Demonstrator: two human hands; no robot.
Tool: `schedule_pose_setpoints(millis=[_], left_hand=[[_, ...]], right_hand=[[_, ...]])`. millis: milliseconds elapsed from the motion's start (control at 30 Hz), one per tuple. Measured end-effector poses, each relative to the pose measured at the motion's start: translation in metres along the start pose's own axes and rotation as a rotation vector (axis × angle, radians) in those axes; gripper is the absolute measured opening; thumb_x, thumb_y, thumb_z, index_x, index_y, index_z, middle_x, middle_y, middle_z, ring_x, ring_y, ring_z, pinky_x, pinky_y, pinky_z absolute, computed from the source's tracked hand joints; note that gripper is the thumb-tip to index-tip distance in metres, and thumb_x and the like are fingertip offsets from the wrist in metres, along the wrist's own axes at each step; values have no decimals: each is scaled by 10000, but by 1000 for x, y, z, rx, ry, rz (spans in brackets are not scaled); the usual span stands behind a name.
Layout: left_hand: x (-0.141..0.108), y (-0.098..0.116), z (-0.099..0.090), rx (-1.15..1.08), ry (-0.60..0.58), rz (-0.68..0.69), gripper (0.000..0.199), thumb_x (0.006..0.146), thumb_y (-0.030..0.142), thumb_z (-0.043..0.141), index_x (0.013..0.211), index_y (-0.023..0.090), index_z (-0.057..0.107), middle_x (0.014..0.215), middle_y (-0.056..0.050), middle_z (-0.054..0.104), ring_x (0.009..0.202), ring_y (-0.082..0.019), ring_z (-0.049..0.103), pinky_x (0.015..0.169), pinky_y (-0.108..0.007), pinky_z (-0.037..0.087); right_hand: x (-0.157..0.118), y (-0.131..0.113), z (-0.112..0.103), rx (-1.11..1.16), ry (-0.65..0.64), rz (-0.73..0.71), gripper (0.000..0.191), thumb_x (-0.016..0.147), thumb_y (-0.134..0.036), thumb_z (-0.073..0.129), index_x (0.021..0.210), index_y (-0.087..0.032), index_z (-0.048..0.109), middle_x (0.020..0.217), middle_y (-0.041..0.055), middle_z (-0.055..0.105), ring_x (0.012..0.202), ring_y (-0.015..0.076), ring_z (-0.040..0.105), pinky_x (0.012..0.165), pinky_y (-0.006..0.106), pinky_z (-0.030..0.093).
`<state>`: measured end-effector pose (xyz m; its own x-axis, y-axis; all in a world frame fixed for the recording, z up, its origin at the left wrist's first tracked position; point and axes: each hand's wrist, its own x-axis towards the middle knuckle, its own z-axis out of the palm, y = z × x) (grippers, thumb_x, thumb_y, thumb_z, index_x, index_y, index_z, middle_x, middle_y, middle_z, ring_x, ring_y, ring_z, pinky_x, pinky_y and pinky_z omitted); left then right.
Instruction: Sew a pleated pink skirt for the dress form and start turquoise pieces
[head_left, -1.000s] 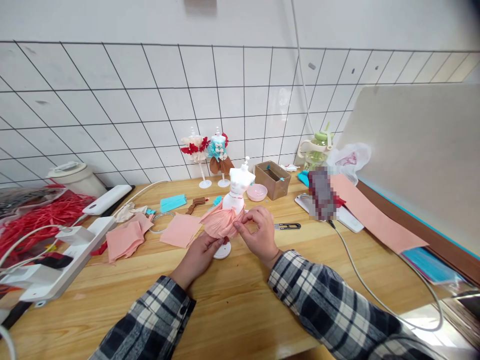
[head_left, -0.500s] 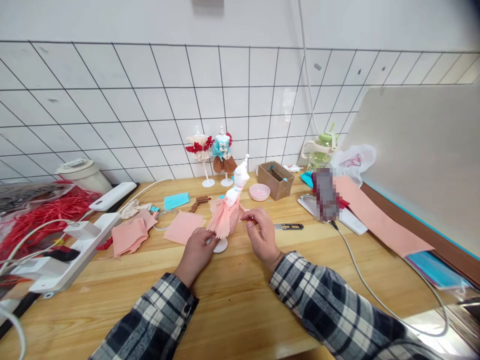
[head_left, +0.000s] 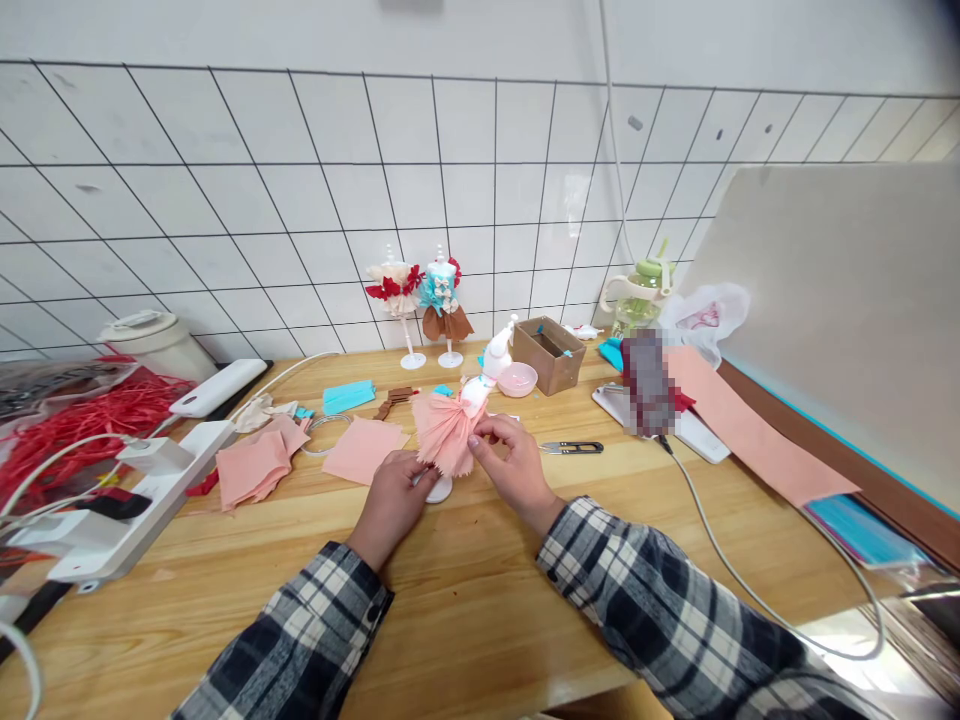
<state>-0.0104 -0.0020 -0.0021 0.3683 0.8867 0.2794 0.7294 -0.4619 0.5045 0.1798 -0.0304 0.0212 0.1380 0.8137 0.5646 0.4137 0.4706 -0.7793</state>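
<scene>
A small white dress-form mannequin point(head_left: 496, 362) leans to the right in front of me, wearing a pleated pink crepe-paper skirt point(head_left: 442, 430). My left hand point(head_left: 396, 494) is closed on the edge of its round white base point(head_left: 441, 490), below the skirt. With thumb and fingers, my right hand point(head_left: 516, 468) pinches the skirt's right side. Thread snips point(head_left: 571, 448) lie just beyond the right hand. Pink paper squares point(head_left: 366, 450) lie on the wooden table to the left of the skirt. The mannequin's pole is hidden by the skirt.
Two dressed mannequins point(head_left: 444, 300) stand by the tiled wall. A cardboard box point(head_left: 553, 372) and a pink bowl point(head_left: 517, 380) sit behind the work. A power strip point(head_left: 150, 510) and red shred point(head_left: 90, 415) are at left; a phone-like blurred item point(head_left: 651, 385), cable and pink strip point(head_left: 757, 430) at right.
My right hand has moved left onto the skirt and pinches it. The mannequin tilts further right, and the skirt is fanned wider. My left hand stays at the base.
</scene>
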Motion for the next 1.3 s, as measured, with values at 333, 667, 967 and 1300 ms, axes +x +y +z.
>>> schedule_pose_setpoints(millis=[333,667,967,1300], left_hand=[[0,2,2,11,-18,89,393,896,415,438,651,208,665,671,-39,636,737,-209,580,725,-298,427],[-3,-4,-14,183,60,73,240,858,339,538,848,238,756,868,-88,731,911,-292,564,883,-439,332],[-7,3,-20,320,51,146,264,903,350,510,894,258,758,863,-62,737,906,-267,552,983,-515,251],[-8,7,-18,366,39,192,259,923,330,504,881,253,748,862,-31,733,894,-241,541,893,-430,346]], right_hand=[[-5,5,-1,-131,96,-6,154,837,-310,548,727,-204,572,628,-20,523,565,125,466,551,261,389],[9,7,-41,-507,-160,-517,273,860,-354,609,1123,-416,641,1138,-41,671,1048,225,546,1010,439,295],[20,8,-54,-664,-346,-574,454,848,-513,586,1273,-363,534,1262,0,620,1202,286,469,1072,523,108],[18,7,-49,-935,-293,-577,204,915,-394,503,1032,-278,623,1282,23,598,1219,256,439,1010,498,164]])
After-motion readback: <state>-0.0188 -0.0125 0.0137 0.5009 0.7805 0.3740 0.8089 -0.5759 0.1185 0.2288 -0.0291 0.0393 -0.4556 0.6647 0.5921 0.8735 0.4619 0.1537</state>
